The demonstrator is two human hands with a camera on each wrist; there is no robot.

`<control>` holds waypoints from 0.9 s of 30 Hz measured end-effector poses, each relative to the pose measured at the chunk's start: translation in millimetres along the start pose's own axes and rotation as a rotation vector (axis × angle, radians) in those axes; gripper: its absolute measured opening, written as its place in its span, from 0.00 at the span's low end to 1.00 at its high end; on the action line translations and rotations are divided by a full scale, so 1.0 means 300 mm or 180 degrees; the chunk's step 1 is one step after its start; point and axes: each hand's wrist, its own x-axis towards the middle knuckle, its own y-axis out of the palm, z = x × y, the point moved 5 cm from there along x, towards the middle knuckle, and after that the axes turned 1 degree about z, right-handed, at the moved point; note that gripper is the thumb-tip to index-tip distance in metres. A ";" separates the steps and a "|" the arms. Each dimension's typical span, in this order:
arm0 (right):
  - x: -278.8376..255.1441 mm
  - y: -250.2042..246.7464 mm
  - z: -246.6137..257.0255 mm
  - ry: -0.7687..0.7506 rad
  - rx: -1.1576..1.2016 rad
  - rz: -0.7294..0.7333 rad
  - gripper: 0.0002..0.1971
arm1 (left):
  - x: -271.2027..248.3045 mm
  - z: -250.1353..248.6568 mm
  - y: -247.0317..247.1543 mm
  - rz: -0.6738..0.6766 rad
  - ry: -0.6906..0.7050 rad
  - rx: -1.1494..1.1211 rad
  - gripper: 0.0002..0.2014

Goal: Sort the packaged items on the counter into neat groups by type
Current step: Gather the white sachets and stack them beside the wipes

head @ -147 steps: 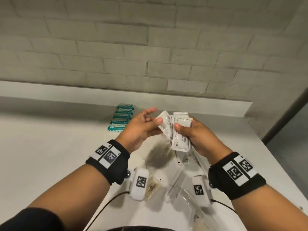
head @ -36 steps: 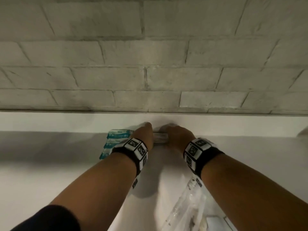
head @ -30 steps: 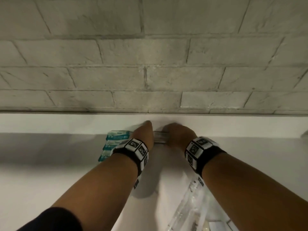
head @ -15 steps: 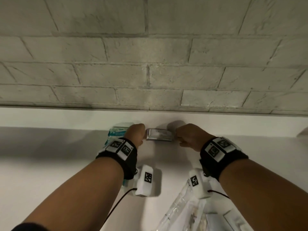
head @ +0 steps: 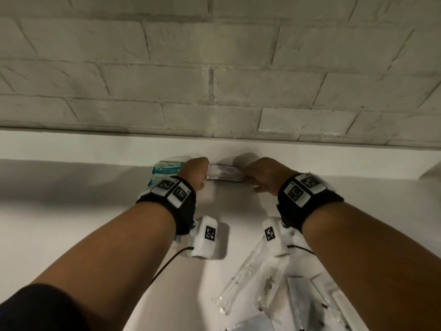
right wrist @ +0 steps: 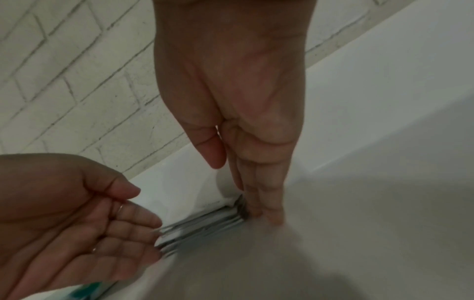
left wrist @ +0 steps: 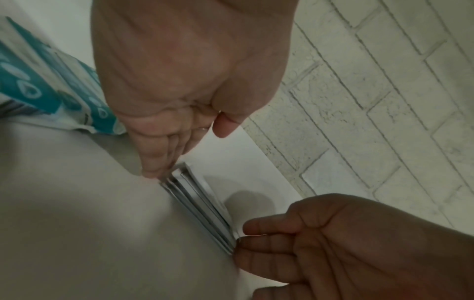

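A stack of white sachets (head: 225,173) lies flat at the back of the white counter (head: 71,235), against the low ledge. My left hand (head: 194,172) touches the stack's left end with straight fingers (left wrist: 156,168). At the other end my right hand (head: 262,174) presses in with its fingers (right wrist: 259,211) pointing down onto the counter. Neither hand curls round the sachets (left wrist: 197,207); the stack (right wrist: 202,225) sits squeezed between the two sets of fingertips. A row of teal packets (head: 167,167) lies just left of my left hand, partly hidden by it.
Several clear plastic packages (head: 250,278) lie loose on the counter near me at the lower right, under my right forearm. A pale brick wall (head: 214,80) rises right behind the ledge. Bare counter stretches to the left.
The sachets, held in the air five seconds ago, now lie on the counter by the ledge. Over the last second my hands drew apart to the stack's two ends, uncovering it.
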 end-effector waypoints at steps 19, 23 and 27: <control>-0.692 0.008 -0.369 -0.1166 -0.3769 0.0608 0.14 | -0.787 0.146 0.264 0.1526 0.1586 0.3836 0.13; -0.696 -0.048 -0.408 -0.0911 -0.3704 0.0249 0.22 | -0.856 0.223 0.249 0.1168 0.1438 0.3900 0.25; -0.723 -0.011 -0.403 -0.1002 -0.3684 0.0103 0.20 | -0.887 0.260 0.250 0.0896 0.1219 0.3532 0.23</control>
